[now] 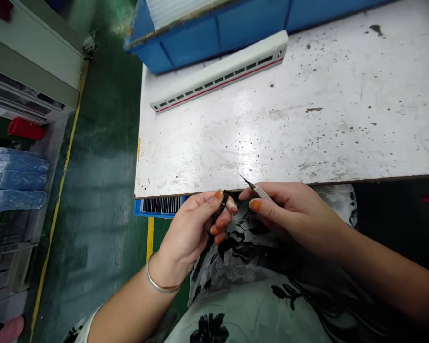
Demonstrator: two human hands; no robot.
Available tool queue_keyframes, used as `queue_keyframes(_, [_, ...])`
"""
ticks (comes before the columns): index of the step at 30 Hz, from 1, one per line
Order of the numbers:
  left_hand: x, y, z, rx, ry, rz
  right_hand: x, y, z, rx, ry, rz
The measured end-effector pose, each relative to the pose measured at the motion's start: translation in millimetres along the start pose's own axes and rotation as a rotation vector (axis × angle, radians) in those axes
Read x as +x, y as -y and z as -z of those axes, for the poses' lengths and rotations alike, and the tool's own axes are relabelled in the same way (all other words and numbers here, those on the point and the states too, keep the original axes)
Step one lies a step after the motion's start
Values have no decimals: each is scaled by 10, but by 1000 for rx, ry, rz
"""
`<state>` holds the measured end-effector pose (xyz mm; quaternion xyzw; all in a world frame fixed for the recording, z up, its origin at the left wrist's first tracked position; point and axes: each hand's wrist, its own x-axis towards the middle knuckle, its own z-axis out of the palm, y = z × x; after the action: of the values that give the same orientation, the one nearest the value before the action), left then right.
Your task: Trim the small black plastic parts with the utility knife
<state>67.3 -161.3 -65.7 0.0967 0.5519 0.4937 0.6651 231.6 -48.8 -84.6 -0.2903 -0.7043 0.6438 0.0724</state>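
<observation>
My left hand (202, 216) is closed near the table's front edge, pinching a small dark piece (224, 197) between thumb and index finger; its kind is too small to make out. A light wrapping covers one fingertip of that hand. Just to the right, my right hand (287, 205) grips a pair of fine-pointed tweezers (260, 191), whose dark tips point up and left, apart from the small piece. Farther back on the table lies a white model train car body (219, 76) with dark windows and a red stripe.
Blue crates (196, 45) line the back of the worn white table (207, 147). Under its front left edge sits a blue tray (159, 215) holding rows of dark strips. On the left, past the green floor (100, 190), are blue plastic-wrapped packs (17, 178) and a red container (26, 128).
</observation>
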Motion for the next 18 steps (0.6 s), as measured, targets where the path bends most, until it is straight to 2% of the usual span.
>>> queue_keyframes(8, [-96, -203, -121, 148, 63, -35, -52, 91, -38, -54, -244, 178])
queue_keyframes(13, [-116, -211, -178, 171, 88, -11, -82, 110, -62, -27, -289, 242])
queue_keyframes(18, [-126, -182, -225, 146, 103, 4, -102, 109, -74, 41, -256, 285])
